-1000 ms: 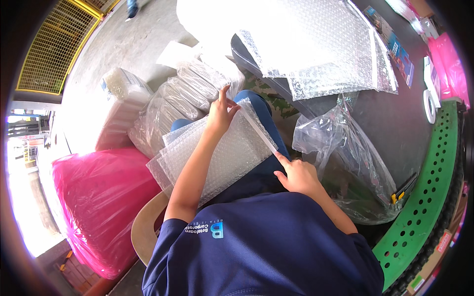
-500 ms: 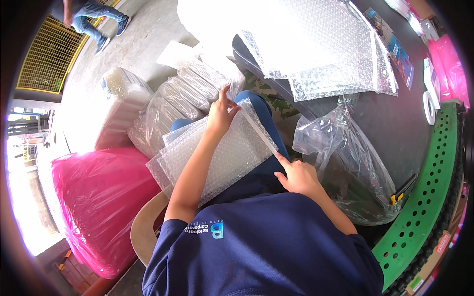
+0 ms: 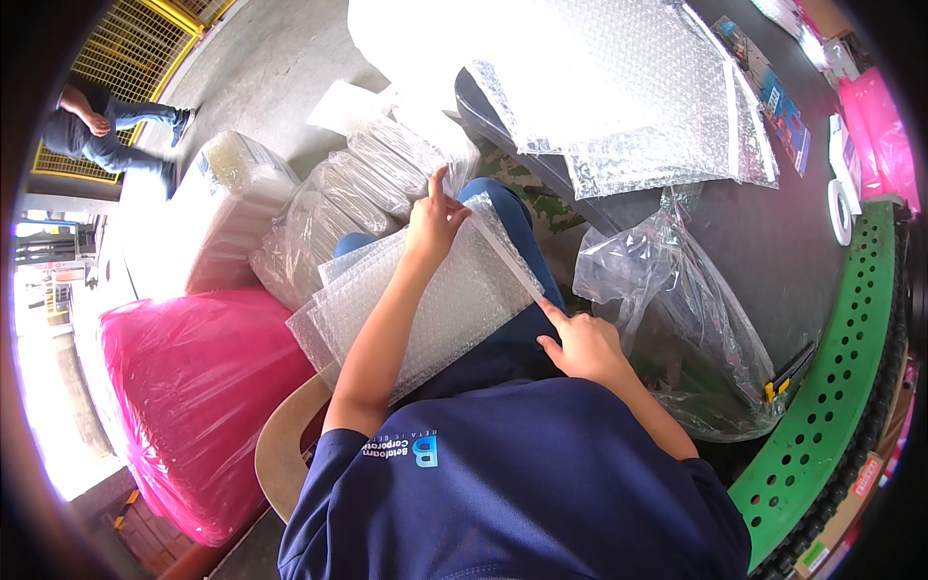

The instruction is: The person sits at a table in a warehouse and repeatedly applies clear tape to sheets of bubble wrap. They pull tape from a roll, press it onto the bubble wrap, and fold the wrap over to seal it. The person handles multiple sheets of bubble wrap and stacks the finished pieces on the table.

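Across my lap lie several clear bubble-wrap bags [image 3: 435,290], one over another, tilted so their far right edge runs down toward my right hand. A pale strip [image 3: 507,253] follows that edge. At its far end my left hand [image 3: 433,227] pinches the corner of the top bag between thumb and fingertips, index finger raised. My right hand [image 3: 588,346] rests by the strip's near end, its index finger stretched out and touching it, thumb held apart. Whether the right fingertips grip any of the film cannot be made out.
More bubble-wrap bags [image 3: 667,116] lie on the dark table [image 3: 773,242], beside a white tape roll [image 3: 839,213] and a yellow-handled cutter [image 3: 776,389]. A clear plastic bag [image 3: 667,280] drapes near my right arm. Wrapped stacks [image 3: 362,169] and a pink bundle [image 3: 203,387] stand left.
At the upper left, a walking person has moved farther left and nearer. Both my hands and the bags on my lap stay almost where they were.
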`<action>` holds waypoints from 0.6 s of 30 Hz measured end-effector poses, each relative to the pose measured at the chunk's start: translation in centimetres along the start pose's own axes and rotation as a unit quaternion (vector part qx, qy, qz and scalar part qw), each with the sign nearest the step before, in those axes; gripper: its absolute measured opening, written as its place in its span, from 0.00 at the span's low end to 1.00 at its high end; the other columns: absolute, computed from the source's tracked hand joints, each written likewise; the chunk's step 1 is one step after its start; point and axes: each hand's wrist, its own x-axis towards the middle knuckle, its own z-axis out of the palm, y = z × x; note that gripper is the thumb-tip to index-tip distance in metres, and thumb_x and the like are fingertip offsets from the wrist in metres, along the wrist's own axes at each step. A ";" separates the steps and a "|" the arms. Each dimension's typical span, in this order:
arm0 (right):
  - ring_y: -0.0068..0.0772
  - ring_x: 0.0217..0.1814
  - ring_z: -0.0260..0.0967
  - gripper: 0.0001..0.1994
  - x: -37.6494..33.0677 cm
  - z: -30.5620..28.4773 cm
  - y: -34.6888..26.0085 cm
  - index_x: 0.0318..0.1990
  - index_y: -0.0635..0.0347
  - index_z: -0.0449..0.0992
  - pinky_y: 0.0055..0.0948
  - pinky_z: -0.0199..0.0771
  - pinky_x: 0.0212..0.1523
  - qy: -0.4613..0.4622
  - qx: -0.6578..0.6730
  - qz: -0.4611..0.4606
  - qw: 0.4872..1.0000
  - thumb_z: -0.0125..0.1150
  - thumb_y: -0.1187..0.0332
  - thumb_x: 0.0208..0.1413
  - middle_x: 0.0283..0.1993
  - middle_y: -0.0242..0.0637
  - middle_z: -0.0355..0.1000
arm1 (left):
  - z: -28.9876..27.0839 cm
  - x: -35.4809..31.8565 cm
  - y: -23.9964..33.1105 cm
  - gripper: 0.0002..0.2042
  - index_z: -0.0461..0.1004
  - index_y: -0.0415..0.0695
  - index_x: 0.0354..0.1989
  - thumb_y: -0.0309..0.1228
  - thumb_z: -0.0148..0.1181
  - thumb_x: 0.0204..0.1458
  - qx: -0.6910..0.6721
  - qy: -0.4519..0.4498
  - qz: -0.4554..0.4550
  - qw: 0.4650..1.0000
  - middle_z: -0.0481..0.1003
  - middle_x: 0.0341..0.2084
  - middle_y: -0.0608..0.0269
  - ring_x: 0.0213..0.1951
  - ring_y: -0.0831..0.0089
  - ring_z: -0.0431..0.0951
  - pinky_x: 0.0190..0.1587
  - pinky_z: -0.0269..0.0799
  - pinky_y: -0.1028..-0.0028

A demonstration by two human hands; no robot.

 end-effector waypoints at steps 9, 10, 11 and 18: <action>0.49 0.28 0.76 0.30 0.2 0.0 -0.1 0.64 0.54 0.64 0.44 0.76 0.32 -0.008 -0.001 0.010 1.000 0.59 0.57 0.53 0.24 0.44 0.75 | 0.2 0.7 -0.4 0.41 0.54 0.32 0.63 0.21 0.71 0.39 -0.051 0.047 -0.098 0.993 0.80 0.29 0.55 0.31 0.64 0.80 0.39 0.76 0.70; 0.49 0.28 0.76 0.30 0.2 0.0 -0.1 0.64 0.54 0.64 0.45 0.76 0.32 -0.007 0.000 0.010 1.000 0.59 0.57 0.53 0.24 0.44 0.75 | 0.2 0.6 -0.2 0.39 0.56 0.33 0.61 0.21 0.71 0.39 -0.045 0.058 -0.101 0.992 0.80 0.29 0.56 0.31 0.63 0.80 0.39 0.76 0.70; 0.50 0.28 0.76 0.29 0.2 0.0 0.0 0.63 0.54 0.65 0.45 0.76 0.32 -0.008 0.002 0.009 1.000 0.59 0.57 0.53 0.25 0.44 0.75 | 0.3 0.4 0.1 0.37 0.58 0.33 0.60 0.20 0.70 0.39 -0.039 0.069 -0.103 0.991 0.79 0.29 0.56 0.31 0.63 0.80 0.38 0.76 0.70; 0.51 0.30 0.76 0.27 0.3 0.0 0.0 0.63 0.51 0.65 0.45 0.76 0.34 -0.002 0.000 0.018 1.000 0.59 0.60 0.54 0.26 0.45 0.76 | 1.4 -4.5 6.0 0.13 0.74 0.37 0.37 0.20 0.66 0.41 -0.091 -0.168 0.168 0.967 0.76 0.32 0.53 0.37 0.63 0.78 0.38 0.75 0.69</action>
